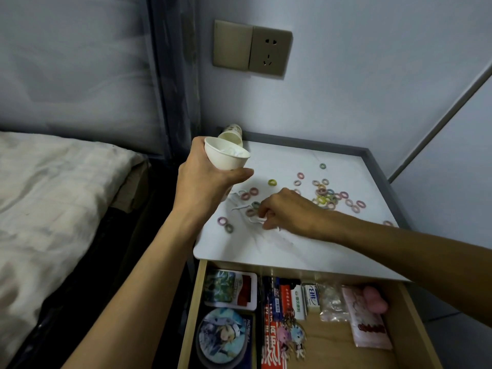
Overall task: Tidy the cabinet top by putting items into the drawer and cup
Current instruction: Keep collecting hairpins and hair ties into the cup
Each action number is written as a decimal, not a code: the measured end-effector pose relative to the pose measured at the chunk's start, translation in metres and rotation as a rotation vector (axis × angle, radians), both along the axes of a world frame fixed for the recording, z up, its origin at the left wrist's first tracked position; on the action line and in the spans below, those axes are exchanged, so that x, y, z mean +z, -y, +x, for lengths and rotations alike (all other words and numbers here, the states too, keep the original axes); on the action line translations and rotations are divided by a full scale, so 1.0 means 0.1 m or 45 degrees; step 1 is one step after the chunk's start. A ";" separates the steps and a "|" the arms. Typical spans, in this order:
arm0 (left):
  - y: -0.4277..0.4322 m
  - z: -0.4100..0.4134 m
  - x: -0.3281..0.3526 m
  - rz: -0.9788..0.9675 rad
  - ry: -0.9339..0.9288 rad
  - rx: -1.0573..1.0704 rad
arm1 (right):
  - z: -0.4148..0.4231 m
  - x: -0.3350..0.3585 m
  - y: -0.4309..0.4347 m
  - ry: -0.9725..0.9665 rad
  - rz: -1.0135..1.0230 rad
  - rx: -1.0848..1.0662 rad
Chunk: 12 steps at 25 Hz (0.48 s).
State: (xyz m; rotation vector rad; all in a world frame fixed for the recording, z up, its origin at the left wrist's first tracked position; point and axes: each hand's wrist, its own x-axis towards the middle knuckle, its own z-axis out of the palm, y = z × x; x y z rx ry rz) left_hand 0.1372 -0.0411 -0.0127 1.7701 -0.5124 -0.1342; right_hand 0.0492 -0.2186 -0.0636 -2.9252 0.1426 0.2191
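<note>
Cup (226,159) of white paper tilts in the gripping left hand (206,179), above the cabinet top (292,161). The right hand (290,209) pinches a white pick (255,221) among scattered hair rings (330,195); the drawer (192,315) hangs open.

On cabinet top (332,243), rings (330,195) scattered from centre to right; picks (247,209) at left, some pinched in right hand (287,211). Over left rear corner, cup (226,158) in left hand (205,179); second cup (233,131) lying behind it. Open drawer (415,315) below in front, holding cards (230,288) and keychains (290,334). Bed (53,195) at left.
</note>
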 end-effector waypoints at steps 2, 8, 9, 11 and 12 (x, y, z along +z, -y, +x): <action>0.00 -0.01 0.00 -0.008 -0.012 -0.007 | -0.02 -0.07 0.00 0.034 0.034 -0.124; 0.01 -0.01 -0.02 -0.022 -0.053 0.000 | -0.02 -0.09 -0.01 0.057 -0.141 -0.158; 0.02 -0.01 -0.02 -0.024 -0.055 -0.001 | -0.03 -0.09 -0.02 0.053 -0.177 -0.142; 0.02 -0.01 -0.02 -0.025 -0.059 -0.004 | -0.03 -0.12 0.00 0.040 -0.182 -0.117; 0.01 -0.01 -0.02 -0.023 -0.059 -0.005 | -0.04 -0.13 0.01 0.024 -0.180 -0.100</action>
